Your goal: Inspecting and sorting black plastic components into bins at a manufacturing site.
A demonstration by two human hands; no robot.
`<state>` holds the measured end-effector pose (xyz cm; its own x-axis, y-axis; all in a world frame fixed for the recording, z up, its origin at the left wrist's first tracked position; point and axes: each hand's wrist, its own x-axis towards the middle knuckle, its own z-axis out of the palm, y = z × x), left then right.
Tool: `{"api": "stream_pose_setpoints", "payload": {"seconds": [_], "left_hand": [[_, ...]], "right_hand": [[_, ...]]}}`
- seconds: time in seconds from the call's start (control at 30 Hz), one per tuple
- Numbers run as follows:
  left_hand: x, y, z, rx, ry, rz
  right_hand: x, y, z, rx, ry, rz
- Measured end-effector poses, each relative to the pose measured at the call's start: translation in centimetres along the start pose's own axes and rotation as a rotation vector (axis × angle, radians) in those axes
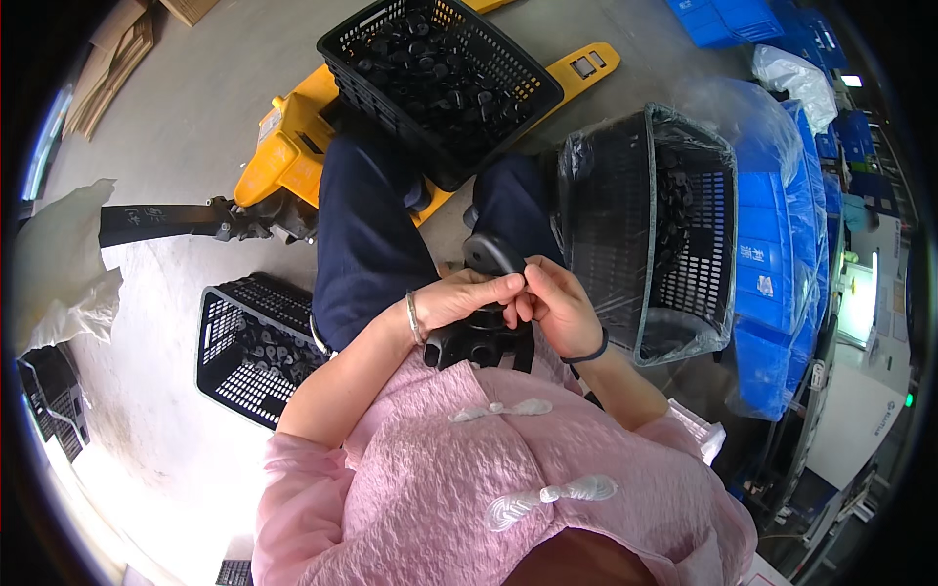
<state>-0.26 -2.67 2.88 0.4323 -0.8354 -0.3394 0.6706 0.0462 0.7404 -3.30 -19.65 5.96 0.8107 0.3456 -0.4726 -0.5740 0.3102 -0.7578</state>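
In front of my lap, both hands meet around a rounded black plastic part [496, 256]. My left hand [457, 299] is closed on it from the left, its thumb laid along the near edge. From the right, my right hand [564, 307] pinches the part's end, fingers curled. The fingertips partly hide the piece. Just below the hands, more black moulded pieces [477, 344] rest against the pink top at my lap; their exact shape is unclear.
A black crate [532, 73] full of black parts sits on a yellow pallet jack [285, 161] ahead. To the right stands a plastic-lined black crate [606, 244] holding parts, beside stacked blue bins [767, 254]. Another black crate [220, 352] with parts is at left.
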Motion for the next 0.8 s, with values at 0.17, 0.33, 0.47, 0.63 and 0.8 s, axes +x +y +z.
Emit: {"api": "stream_pose_setpoints", "payload": {"seconds": [0.17,0.33,0.47,0.63,0.8], "left_hand": [[-0.3,0.1,0.0,-0.176,-0.012,-0.107],[-0.4,-1.4,-1.7,-0.130,-0.137,0.012],[0.1,-2.4,-2.3,-0.173,-0.260,0.175],[0.3,-2.5,-2.5,-0.139,-0.273,0.191],[0.1,-2.3,-2.3,-0.226,-0.269,0.145]], "right_hand": [[0.0,0.4,-0.3,0.084,-0.020,0.076],[0.1,-0.4,-0.7,0.154,-0.015,0.085],[0.5,-0.8,-2.0,0.288,0.097,0.023],[0.0,-2.0,-0.9,-0.251,0.178,-0.325],[0.5,-3.6,-1.4,-1.258,0.274,-0.902]]}}
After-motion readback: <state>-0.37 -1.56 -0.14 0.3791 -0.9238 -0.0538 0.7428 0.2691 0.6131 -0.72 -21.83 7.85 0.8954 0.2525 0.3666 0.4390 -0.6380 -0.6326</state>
